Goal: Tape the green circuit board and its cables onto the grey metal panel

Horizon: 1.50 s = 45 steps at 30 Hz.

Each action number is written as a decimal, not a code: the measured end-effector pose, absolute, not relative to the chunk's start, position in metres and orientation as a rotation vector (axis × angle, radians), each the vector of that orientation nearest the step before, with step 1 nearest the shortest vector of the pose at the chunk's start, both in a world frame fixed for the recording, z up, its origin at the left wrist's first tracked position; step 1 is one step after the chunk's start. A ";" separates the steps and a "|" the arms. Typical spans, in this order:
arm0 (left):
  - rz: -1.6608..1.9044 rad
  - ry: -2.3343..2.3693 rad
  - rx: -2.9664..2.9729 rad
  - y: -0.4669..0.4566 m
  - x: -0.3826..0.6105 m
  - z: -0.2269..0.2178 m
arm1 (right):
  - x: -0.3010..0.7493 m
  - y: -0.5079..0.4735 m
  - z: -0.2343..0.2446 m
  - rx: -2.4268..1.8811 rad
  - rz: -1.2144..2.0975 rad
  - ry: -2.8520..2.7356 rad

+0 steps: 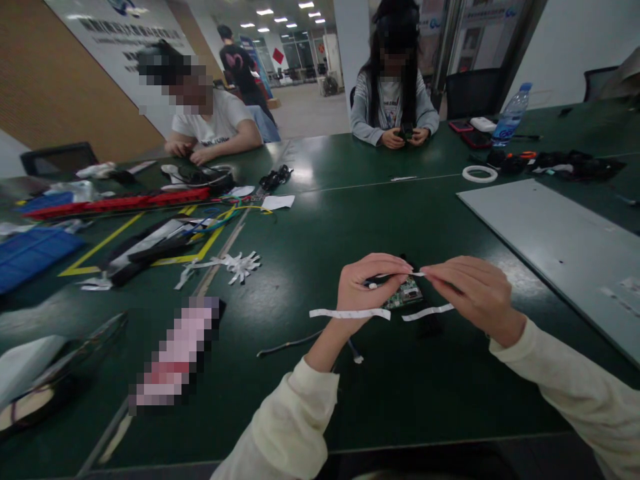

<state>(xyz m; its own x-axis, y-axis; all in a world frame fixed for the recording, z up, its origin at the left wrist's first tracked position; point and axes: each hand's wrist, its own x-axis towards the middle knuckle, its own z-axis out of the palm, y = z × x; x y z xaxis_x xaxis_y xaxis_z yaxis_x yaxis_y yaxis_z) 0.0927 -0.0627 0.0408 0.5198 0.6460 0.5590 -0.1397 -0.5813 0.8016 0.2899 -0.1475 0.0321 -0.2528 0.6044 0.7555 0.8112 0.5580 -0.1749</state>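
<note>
My left hand and my right hand are close together over the table, fingertips nearly meeting. Both are closed in a pinch on a short piece of white tape that shows between them. Partly hidden behind my left hand is a green circuit board. One longer white strip crosses in front of my left wrist. A second white strip reaches to the underside of my right hand; whether that hand holds it I cannot tell. A grey cable lies beside my left forearm.
A large grey panel lies at right, near a white tape roll and water bottle. Left are a bunch of white strips, a pixelated pink object, cables and a blue tray. Two people sit opposite.
</note>
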 end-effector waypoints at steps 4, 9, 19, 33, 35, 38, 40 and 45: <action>1.077 0.472 1.831 -0.064 0.094 0.041 | 0.280 -0.145 0.030 -1.165 -0.093 -1.912; 0.922 0.507 1.667 -0.066 0.098 0.039 | 0.269 -0.144 0.026 -1.298 0.232 -1.743; 1.001 0.710 1.662 -0.067 0.099 0.029 | 0.267 -0.140 0.020 -1.344 0.687 -1.536; 0.904 0.810 2.209 -0.059 0.098 0.022 | 0.258 -0.137 0.034 -1.097 1.190 -1.115; 0.837 0.748 2.355 -0.063 0.098 0.022 | 0.250 -0.138 0.038 -1.053 1.286 -1.137; 0.761 0.648 2.476 -0.067 0.098 0.024 | 0.239 -0.138 0.038 -1.049 1.371 -1.243; 0.713 0.657 2.515 -0.069 0.098 0.026 | 0.235 -0.137 0.035 -1.083 1.353 -1.319; 0.646 0.674 2.541 -0.069 0.099 0.028 | 0.234 -0.137 0.029 -1.218 1.183 -1.481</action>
<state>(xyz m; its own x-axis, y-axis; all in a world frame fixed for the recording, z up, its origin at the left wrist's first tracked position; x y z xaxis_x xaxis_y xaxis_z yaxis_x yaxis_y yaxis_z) 0.0987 -0.0692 0.0283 0.7730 0.5465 0.3221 0.3455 -0.7886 0.5087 0.2336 -0.1365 0.0290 -0.1543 0.9869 0.0472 0.1718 0.0738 -0.9824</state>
